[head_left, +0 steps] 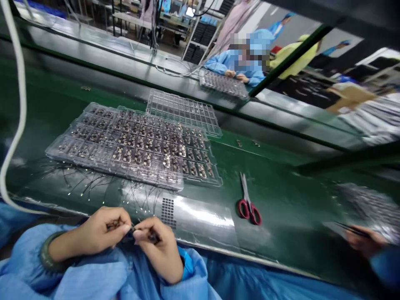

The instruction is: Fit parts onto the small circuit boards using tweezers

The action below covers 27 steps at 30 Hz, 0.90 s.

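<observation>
pinched a tiny part (131, 229) between left hand (100, 230) and right hand (161, 248), apparently mid-piece; had front trays (173, 182) seemingly filled with small pieces (123, 154), loose wires (146, 200) left over.

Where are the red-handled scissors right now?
In the head view, the scissors lie right of centre on the green bench, to the right of the trays and the right hand, blades pointing away from the person.
</observation>
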Each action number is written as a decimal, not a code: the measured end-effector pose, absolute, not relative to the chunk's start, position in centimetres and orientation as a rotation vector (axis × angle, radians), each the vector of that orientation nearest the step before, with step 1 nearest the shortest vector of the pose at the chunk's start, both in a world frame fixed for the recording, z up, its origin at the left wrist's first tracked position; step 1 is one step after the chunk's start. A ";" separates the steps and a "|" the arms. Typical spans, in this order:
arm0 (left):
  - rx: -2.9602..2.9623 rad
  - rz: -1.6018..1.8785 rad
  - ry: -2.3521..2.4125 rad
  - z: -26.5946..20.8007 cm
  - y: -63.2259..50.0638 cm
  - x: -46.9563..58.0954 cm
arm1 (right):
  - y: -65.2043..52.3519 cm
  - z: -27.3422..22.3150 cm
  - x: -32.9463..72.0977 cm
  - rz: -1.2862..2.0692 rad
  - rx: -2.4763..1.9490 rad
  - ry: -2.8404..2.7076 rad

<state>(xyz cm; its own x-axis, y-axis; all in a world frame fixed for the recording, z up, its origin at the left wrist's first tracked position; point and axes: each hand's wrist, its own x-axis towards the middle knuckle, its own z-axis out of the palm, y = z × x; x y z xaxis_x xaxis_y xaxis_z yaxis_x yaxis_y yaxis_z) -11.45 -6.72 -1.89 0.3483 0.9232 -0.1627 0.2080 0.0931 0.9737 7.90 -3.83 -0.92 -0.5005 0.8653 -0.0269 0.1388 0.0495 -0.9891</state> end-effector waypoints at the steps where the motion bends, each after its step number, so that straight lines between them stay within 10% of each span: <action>1: 1.372 0.770 1.108 -1.9 -6.5 -11.1 | -3.7 -0.9 8.1 1.512 -1.045 -1.679; 27: 1.525 0.959 1.052 0.9 -4.3 -11.5 | -3.1 2.7 8.1 1.174 -1.087 -1.705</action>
<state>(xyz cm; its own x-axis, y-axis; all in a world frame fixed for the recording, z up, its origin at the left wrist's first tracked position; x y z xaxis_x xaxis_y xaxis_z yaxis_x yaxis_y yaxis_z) -11.46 -4.25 0.87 0.3050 0.9503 0.0630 0.1502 -0.1134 0.9821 8.06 -3.06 2.70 -0.3276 0.9359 0.1294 0.2129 0.2065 -0.9550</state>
